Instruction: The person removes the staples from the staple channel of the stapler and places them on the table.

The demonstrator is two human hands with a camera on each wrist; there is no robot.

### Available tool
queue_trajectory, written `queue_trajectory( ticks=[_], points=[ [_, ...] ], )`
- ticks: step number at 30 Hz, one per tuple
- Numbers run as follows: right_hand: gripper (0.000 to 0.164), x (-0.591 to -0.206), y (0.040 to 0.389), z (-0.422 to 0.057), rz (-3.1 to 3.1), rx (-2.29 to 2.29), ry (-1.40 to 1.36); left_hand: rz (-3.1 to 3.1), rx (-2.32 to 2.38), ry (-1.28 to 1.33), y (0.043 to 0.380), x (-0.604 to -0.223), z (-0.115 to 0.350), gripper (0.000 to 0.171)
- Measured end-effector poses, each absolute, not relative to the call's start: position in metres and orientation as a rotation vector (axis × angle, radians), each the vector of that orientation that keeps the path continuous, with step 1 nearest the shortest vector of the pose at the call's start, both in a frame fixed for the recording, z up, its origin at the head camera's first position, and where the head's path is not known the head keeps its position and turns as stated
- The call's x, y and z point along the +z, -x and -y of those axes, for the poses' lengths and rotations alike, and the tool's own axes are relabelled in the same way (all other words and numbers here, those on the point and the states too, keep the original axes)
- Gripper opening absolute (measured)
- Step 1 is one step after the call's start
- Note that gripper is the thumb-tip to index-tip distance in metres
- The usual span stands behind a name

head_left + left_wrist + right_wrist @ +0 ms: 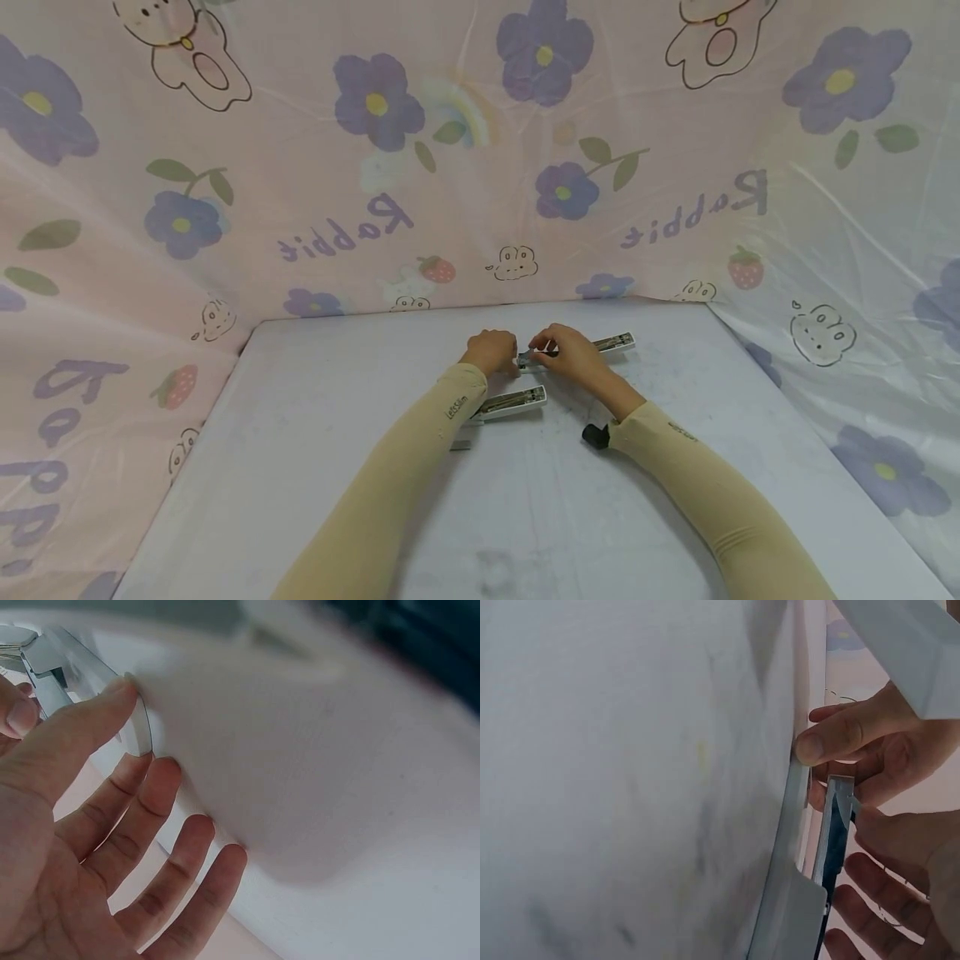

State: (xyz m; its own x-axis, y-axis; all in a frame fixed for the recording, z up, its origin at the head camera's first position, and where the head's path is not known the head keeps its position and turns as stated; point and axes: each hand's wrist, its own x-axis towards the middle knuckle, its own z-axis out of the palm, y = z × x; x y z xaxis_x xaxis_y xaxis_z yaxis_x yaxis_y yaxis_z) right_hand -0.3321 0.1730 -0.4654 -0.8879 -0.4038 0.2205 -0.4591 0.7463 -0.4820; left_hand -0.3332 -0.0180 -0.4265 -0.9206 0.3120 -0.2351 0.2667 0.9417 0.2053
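Near the back of the table, both hands are at an opened stapler [615, 342] with a white top cover swung back. My left hand [491, 352] pinches the front end of its pale base [138, 729] between thumb and index finger, the other fingers spread apart. From the other side, my right hand [570, 357] pinches the stapler's metal magazine [834, 840], with the thumb at its edge near the tip. The magazine stands lifted off the base, a narrow gap between them in the right wrist view. The right fingertips are partly hidden behind the magazine.
A second opened stapler [513, 402] lies nearer, partly behind the left sleeve [420, 458]. Close by is a short grey strip [461, 446]. A black wrist device [596, 436] sits at the right cuff. Patterned curtains [450, 183] enclose the white table [322, 392] at the back and sides.
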Motion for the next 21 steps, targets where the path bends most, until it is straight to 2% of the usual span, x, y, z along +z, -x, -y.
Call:
queue_trajectory(
  ticks=[21],
  points=[
    [0.014, -0.463, 0.320, -0.196, 2.785, 1.126, -0.701, -2.840, 0.223, -0.407, 0.337, -0.433, 0.017, 0.039]
  ],
)
